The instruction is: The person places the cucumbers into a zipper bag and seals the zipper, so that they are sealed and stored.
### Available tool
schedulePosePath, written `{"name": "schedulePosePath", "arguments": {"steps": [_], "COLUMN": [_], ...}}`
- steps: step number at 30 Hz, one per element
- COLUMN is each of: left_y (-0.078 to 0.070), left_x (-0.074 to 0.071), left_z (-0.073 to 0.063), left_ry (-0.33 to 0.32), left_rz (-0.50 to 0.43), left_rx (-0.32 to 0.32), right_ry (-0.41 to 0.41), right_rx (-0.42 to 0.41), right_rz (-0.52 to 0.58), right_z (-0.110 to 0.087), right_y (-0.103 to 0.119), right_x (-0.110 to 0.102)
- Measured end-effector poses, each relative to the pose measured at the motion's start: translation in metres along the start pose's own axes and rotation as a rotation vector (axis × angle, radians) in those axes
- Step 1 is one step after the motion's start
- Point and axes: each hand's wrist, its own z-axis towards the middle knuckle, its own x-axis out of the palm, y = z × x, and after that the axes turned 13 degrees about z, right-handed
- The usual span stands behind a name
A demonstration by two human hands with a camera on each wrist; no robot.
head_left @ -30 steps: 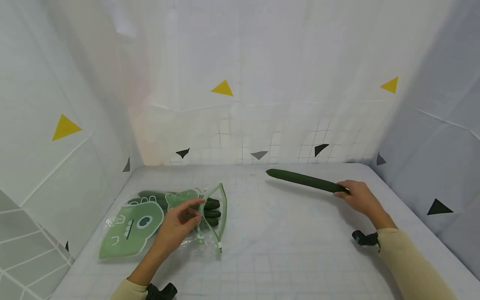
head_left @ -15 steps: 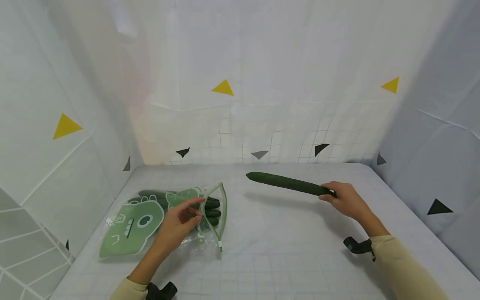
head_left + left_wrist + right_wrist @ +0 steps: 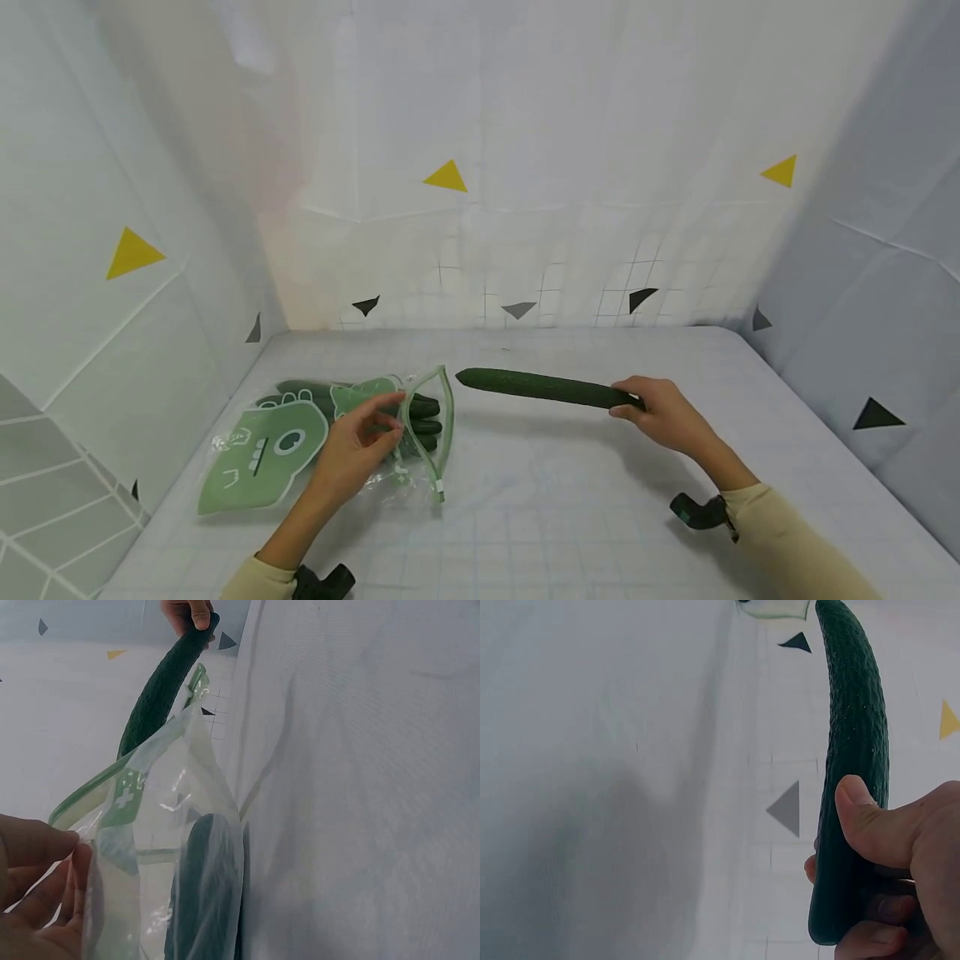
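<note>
A clear plastic zip bag with a green cartoon print lies at the left of the table, its green-edged mouth spread toward the right. Several cucumbers are inside, ends showing at the mouth. My left hand pinches the bag's rim between thumb and finger, as the left wrist view shows at the green edge. My right hand grips one long dark green cucumber by its right end. That cucumber is held above the table, nearly level, its far tip close to the bag's mouth.
The white table has a faint grid and wrinkles. White sheets with yellow and black triangle marks hang behind and on both sides. Each wrist wears a black camera mount.
My right hand has carried the cucumber leftward and slightly nearer to me, bringing its tip from mid-table to beside the bag's mouth. The left hand and bag have stayed almost still.
</note>
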Motion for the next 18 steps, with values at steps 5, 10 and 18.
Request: {"name": "schedulePosePath", "arguments": {"steps": [5,10,18], "left_y": [0.0,-0.001,-0.001], "left_x": [0.0,0.0,0.0], "left_z": [0.0,0.0,-0.001], "left_ry": [0.0,0.002,0.005], "left_rz": [-0.007,0.005,0.014], "left_rx": [-0.002,0.006,0.011], "right_ry": [0.032,0.061,0.088], "right_rx": [-0.009,-0.025,-0.071], "right_rz": [0.013,0.024,0.053], "right_z": [0.002,0.004,0.008], "right_y": [0.007,0.012,0.021], "right_x": [0.012,0.024,0.042]}}
